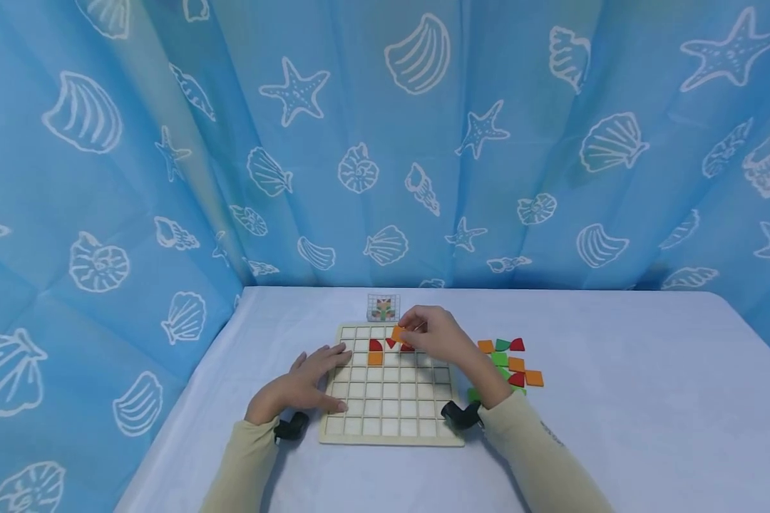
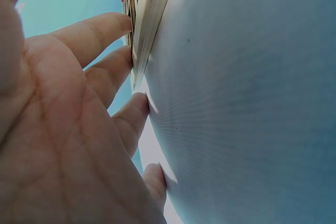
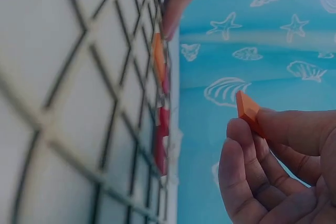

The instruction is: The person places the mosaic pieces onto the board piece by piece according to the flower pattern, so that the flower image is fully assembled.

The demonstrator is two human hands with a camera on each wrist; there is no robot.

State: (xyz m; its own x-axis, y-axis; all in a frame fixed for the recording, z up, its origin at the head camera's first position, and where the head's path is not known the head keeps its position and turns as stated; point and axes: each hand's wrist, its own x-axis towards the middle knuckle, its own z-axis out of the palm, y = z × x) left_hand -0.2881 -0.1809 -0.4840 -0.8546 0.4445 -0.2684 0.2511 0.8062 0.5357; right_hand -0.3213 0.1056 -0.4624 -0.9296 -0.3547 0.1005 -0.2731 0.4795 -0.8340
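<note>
Between thumb and fingers my right hand pinches an orange square tile, raised over the far rows of a pale grid board. In the right wrist view the tile is tilted and apart from the board. My left hand rests on the board's left edge with its fingers spread; in the left wrist view its fingertips lie along the board's side. Set in the grid are a red rounded tile, an orange tile below it and a small red triangle. Another red tile is partly covered by the right hand.
Right of the board lies a loose group of green, orange and red tiles, among them an orange square, partly behind the right forearm. A small pattern card in a clear holder stands behind the board. A blue shell-print curtain hangs behind the table.
</note>
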